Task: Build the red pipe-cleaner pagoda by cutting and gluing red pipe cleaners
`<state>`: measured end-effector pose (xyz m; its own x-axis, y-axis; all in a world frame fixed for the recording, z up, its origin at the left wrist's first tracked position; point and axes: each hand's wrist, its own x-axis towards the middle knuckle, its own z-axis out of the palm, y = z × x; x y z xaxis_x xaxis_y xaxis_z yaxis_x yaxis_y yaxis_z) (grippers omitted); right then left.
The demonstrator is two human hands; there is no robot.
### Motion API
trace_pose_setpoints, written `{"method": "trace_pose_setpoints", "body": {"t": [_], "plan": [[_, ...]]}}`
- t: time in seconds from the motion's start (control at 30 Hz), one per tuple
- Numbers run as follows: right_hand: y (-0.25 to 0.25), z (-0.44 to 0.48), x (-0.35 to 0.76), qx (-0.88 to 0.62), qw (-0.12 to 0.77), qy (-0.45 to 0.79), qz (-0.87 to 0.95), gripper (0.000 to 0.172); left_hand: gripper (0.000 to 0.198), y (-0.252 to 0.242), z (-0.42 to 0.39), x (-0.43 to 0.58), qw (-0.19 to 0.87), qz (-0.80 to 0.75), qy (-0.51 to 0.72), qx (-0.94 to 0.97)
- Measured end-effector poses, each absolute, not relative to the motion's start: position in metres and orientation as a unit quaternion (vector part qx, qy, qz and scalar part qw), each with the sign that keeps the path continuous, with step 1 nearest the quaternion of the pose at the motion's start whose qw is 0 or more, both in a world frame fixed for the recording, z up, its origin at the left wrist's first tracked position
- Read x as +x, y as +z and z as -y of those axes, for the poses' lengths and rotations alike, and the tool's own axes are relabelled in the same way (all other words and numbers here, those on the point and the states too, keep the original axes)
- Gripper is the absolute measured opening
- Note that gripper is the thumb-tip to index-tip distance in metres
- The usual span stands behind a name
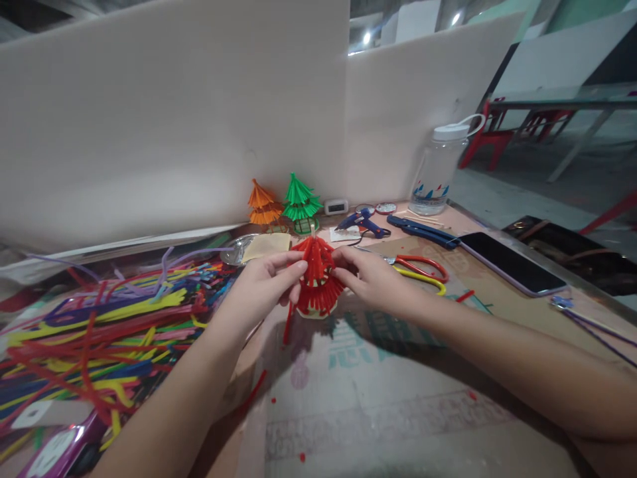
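Observation:
A small red tiered tree of pipe cleaners (316,292) stands upright on a pale base, with the tip of a light stick showing at its top. From the left, my left hand (275,279) pinches its upper tier between thumb and fingers. Closed on the opposite side of that tier is my right hand (355,271). A loose red pipe cleaner (287,324) hangs or lies beside the base; I cannot tell which. Behind stand two finished-looking trees of the same kind, one orange (265,204) and one green (301,202).
Many coloured pipe cleaners (99,345) are heaped at left. Scissors (423,267), a blue glue gun (363,222), a blue cutter-like tool (423,231), a phone (512,263) and a water bottle (438,172) lie or stand at right. A white partition (199,119) rises behind.

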<state>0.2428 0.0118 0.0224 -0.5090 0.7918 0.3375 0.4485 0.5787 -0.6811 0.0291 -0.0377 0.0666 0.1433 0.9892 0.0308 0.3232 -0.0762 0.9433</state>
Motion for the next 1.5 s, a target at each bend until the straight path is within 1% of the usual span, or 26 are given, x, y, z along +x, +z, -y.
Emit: {"method": "trace_pose_setpoints", "body": {"t": [0.03,0.07,0.17,0.2,0.23,0.27,0.3,0.43,0.53,0.67,0.8,0.9,1.0,1.13,1.2,1.27,1.33,1.5], "plan": [[0.023,-0.012,0.243,-0.376,0.324,0.263,0.827,0.014,0.039,0.068,0.04,0.028,0.382,-0.537,0.382,0.647],[0.023,-0.012,0.243,-0.376,0.324,0.262,0.828,0.014,0.036,0.07,0.043,0.028,0.314,-0.549,0.378,0.676],[0.021,-0.014,0.243,-0.371,0.33,0.265,0.827,0.011,0.027,0.075,0.052,0.024,0.043,-0.573,0.365,0.733],[0.02,-0.014,0.243,-0.368,0.331,0.267,0.827,0.011,0.025,0.076,0.053,0.023,-0.026,-0.574,0.367,0.731],[0.019,-0.014,0.243,-0.366,0.332,0.268,0.827,0.011,0.024,0.078,0.055,0.021,-0.067,-0.574,0.374,0.725],[0.018,-0.014,0.243,-0.365,0.334,0.267,0.827,0.012,0.022,0.079,0.055,0.02,-0.079,-0.575,0.387,0.717],[0.017,-0.014,0.243,-0.364,0.335,0.265,0.828,0.013,0.019,0.081,0.055,0.018,-0.066,-0.575,0.403,0.709],[0.017,-0.014,0.242,-0.363,0.336,0.266,0.827,0.017,0.014,0.086,0.047,0.009,0.064,-0.584,0.478,0.653],[0.02,-0.014,0.242,-0.358,0.339,0.273,0.826,0.02,0.018,0.088,0.041,-0.001,0.12,-0.588,0.523,0.605],[0.028,-0.013,0.243,-0.354,0.349,0.266,0.826,0.021,0.022,0.09,0.038,-0.009,0.184,-0.554,0.562,0.586],[0.036,-0.014,0.247,-0.356,0.369,0.245,0.823,0.022,0.021,0.091,0.04,-0.006,0.247,-0.509,0.566,0.599],[0.041,-0.014,0.25,-0.346,0.383,0.24,0.822,0.025,0.026,0.092,0.041,-0.004,0.338,-0.47,0.559,0.594],[0.043,-0.014,0.252,-0.348,0.38,0.238,0.823,0.029,0.028,0.091,0.041,-0.004,0.421,-0.424,0.567,0.567],[0.044,-0.013,0.253,-0.356,0.37,0.227,0.828,0.032,0.033,0.093,0.043,-0.003,0.482,-0.385,0.563,0.549],[0.046,-0.012,0.254,-0.354,0.364,0.223,0.832,0.032,0.036,0.096,0.044,-0.001,0.493,-0.387,0.557,0.545],[0.049,-0.01,0.254,-0.351,0.363,0.219,0.835,0.031,0.035,0.097,0.047,0.003,0.482,-0.403,0.562,0.538],[0.053,-0.006,0.255,-0.346,0.367,0.212,0.837,0.029,0.032,0.099,0.05,0.005,0.455,-0.422,0.567,0.542],[0.063,0.003,0.257,-0.321,0.399,0.176,0.841,0.024,0.045,0.099,0.053,-0.001,0.35,-0.438,0.546,0.622]]}}
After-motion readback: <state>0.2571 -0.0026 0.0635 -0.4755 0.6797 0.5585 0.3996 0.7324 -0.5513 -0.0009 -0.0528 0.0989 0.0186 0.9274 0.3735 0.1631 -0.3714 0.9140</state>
